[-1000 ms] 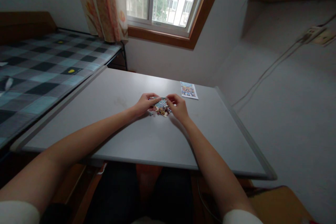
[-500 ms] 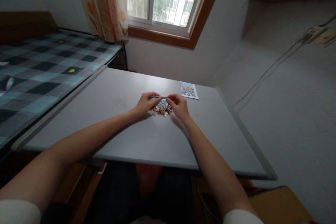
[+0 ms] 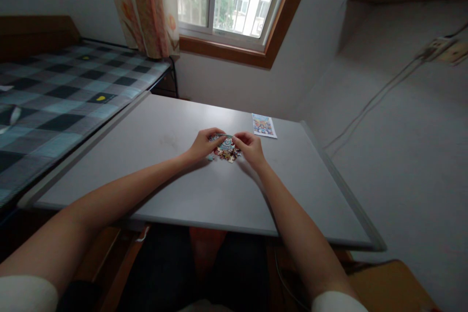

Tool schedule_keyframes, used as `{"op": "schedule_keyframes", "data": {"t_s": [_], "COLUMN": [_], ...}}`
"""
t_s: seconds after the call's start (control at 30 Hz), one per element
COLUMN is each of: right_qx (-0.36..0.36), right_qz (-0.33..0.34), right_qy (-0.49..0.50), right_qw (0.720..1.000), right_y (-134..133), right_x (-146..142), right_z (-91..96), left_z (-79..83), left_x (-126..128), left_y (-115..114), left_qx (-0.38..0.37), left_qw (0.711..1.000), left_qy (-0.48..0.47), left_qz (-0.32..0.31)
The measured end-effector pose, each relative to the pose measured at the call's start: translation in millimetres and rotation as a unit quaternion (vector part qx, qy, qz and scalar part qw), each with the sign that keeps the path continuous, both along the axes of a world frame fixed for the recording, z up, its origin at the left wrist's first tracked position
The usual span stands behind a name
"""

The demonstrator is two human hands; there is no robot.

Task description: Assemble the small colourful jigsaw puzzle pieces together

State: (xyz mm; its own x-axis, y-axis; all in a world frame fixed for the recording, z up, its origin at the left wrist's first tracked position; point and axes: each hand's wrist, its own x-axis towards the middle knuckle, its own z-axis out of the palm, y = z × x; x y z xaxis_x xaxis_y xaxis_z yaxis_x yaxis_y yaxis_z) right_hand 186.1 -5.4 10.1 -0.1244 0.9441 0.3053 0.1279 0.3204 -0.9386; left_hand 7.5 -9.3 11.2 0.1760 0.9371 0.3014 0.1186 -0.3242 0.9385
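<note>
Puzzle section [image 3: 227, 140], pinched by left hand [image 3: 203, 144] and right hand [image 3: 251, 147], shows a greener edge than before.

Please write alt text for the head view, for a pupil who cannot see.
A person's left hand and right hand hold a small patterned puzzle section by a heap of loose jigsaw pieces on a grey table. A printed picture lies beyond the right hand; a window is ahead.
</note>
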Motion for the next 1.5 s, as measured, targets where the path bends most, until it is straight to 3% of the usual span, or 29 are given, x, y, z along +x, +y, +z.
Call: {"op": "schedule_keyframes", "data": {"t_s": [0.2, 0.33, 0.43, 0.67, 0.8, 1.1, 1.3, 1.5], "right_qx": [0.004, 0.078, 0.112, 0.000, -0.014, 0.115, 0.113, 0.169], "right_qz": [-0.010, -0.050, -0.077, -0.010, 0.003, -0.064, -0.063, -0.076], "right_qy": [0.015, -0.024, -0.066, 0.003, 0.010, -0.095, -0.091, -0.180], "right_qw": [1.000, 0.995, 0.989, 1.000, 1.000, 0.987, 0.987, 0.966], "right_y": [-1.0, -5.3, -8.2, 0.1, 1.0, -9.0, -5.7, -8.9], "right_x": [-0.2, -1.9, -2.4, -1.3, -0.9, -0.8, 0.7, 2.6], "right_z": [0.8, 0.6, 1.7, 0.1, -0.4, 2.4, -1.6, 4.0], "left_z": [1.7, 1.4, 2.3, 5.0, 4.4, -1.4, -4.1, -1.5], "left_x": [0.3, 1.2, 1.7, 1.5, 2.1, 2.2, 2.2, 2.2], "left_y": [-0.9, -0.1, -0.3, -2.8, -3.0, 2.4, 3.3, 2.2], "left_qx": [-0.035, -0.075, -0.066, -0.044, -0.051, -0.156, -0.162, -0.142], "left_qw": [0.999, 0.994, 0.996, 0.998, 0.997, 0.978, 0.977, 0.987], "left_qy": [-0.023, -0.057, -0.050, -0.031, -0.045, -0.123, -0.122, -0.068], "left_qz": [-0.025, -0.048, -0.034, -0.019, -0.022, -0.061, -0.061, -0.037]}}
